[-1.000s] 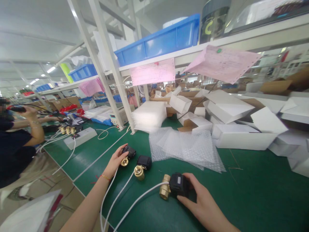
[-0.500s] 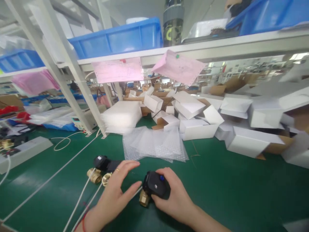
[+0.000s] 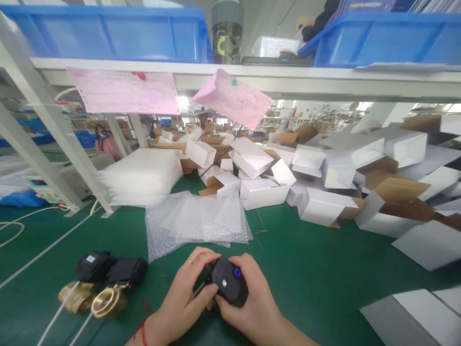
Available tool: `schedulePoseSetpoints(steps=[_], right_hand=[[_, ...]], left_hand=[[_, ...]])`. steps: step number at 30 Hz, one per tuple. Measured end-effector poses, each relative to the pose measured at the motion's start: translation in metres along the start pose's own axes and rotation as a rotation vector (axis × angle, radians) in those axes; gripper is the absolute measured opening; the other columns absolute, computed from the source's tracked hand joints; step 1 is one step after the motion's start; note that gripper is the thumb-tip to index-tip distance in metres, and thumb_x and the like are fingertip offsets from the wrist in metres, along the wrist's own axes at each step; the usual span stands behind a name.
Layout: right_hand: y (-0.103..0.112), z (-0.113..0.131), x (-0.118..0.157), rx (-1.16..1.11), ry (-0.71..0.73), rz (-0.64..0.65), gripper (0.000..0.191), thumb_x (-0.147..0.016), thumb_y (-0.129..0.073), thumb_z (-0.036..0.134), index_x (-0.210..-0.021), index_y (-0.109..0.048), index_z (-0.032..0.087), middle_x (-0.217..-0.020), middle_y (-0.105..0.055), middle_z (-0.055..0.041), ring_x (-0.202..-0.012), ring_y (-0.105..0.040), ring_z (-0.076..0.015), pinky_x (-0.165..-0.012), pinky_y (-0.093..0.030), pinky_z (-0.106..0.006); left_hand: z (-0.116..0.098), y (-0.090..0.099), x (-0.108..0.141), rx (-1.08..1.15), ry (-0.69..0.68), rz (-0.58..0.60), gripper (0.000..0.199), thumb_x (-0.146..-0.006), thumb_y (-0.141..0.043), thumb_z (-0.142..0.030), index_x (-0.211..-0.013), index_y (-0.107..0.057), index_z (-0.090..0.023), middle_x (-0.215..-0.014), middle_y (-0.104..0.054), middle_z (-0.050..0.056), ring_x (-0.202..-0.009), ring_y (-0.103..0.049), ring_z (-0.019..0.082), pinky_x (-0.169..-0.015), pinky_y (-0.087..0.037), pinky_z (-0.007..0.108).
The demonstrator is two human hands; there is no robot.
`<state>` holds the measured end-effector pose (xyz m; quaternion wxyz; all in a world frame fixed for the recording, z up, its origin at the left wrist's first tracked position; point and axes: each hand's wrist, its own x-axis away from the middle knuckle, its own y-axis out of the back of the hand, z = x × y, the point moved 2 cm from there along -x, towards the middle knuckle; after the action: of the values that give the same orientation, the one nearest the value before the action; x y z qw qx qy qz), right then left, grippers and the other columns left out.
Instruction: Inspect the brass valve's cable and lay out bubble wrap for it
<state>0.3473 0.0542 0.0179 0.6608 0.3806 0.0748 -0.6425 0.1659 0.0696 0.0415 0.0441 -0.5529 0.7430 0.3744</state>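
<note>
Between my hands is a motorised ball valve (image 3: 230, 283) with a black housing, a blue knob and a silver screw on its face. Its brass body is mostly hidden under my fingers. My right hand (image 3: 252, 293) wraps round the right side of the housing. From the other side, my left hand (image 3: 196, 283) grips the valve's left edge with thumb and fingers. Two more such valves lie to the left on the green table, with black housings (image 3: 126, 272) and brass bodies (image 3: 110, 302); white cables run from them toward me.
Bubble-wrap sheets (image 3: 198, 218) lie beyond my hands, beside a stack of white foam sheets (image 3: 144, 175). Open white boxes (image 3: 264, 192) are heaped at the back and right. A shelf (image 3: 281, 79) with blue bins (image 3: 108, 36) and pinned pink papers (image 3: 126, 93) spans above.
My left hand has closed onto the valve that my right hand holds. The view has turned to the right, so the two lying valves appear farther left.
</note>
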Motion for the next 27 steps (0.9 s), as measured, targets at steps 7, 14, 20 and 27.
schedulePoseSetpoints(steps=[7,14,20,27], right_hand=[[-0.004,-0.005,0.005,-0.147,-0.059,-0.003,0.051,-0.065,-0.071,0.014,-0.112,-0.057,0.025,-0.098,-0.056,0.0011,-0.086,-0.057,-0.0188,-0.075,-0.046,-0.029],[-0.007,-0.014,0.019,-0.622,-0.337,0.144,0.042,-0.094,-0.066,0.044,-0.131,-0.056,0.028,-0.089,-0.052,0.0017,-0.073,-0.053,-0.0167,-0.064,-0.045,-0.028],[-0.005,-0.008,0.015,-0.677,-0.534,0.244,0.062,-0.097,-0.05,0.079,-0.125,-0.056,0.024,-0.074,-0.054,0.0033,-0.055,-0.052,-0.0141,-0.05,-0.043,-0.024],[0.001,-0.01,0.006,-0.611,-0.549,0.245,0.06,-0.097,-0.05,0.079,-0.113,-0.065,0.023,-0.071,-0.06,0.0018,-0.057,-0.058,-0.016,-0.055,-0.045,-0.026]], left_hand=[[0.001,-0.016,0.02,-0.239,0.04,0.135,0.111,-0.061,-0.085,-0.005,-0.149,-0.03,-0.044,-0.14,-0.05,0.004,-0.124,-0.059,0.028,-0.107,-0.052,0.041],[-0.012,-0.007,0.012,-0.092,0.029,0.176,0.097,-0.061,-0.062,-0.002,-0.144,-0.033,-0.043,-0.132,-0.059,0.001,-0.121,-0.06,0.026,-0.103,-0.053,0.037],[-0.016,0.008,0.004,0.047,0.097,0.345,0.08,-0.063,-0.06,0.001,-0.134,-0.049,-0.034,-0.127,-0.058,0.001,-0.115,-0.06,0.023,-0.101,-0.05,0.034],[-0.026,0.008,0.001,0.077,0.071,0.382,0.078,-0.059,-0.053,0.002,-0.129,-0.051,-0.031,-0.127,-0.059,0.001,-0.119,-0.058,0.021,-0.102,-0.049,0.031]])
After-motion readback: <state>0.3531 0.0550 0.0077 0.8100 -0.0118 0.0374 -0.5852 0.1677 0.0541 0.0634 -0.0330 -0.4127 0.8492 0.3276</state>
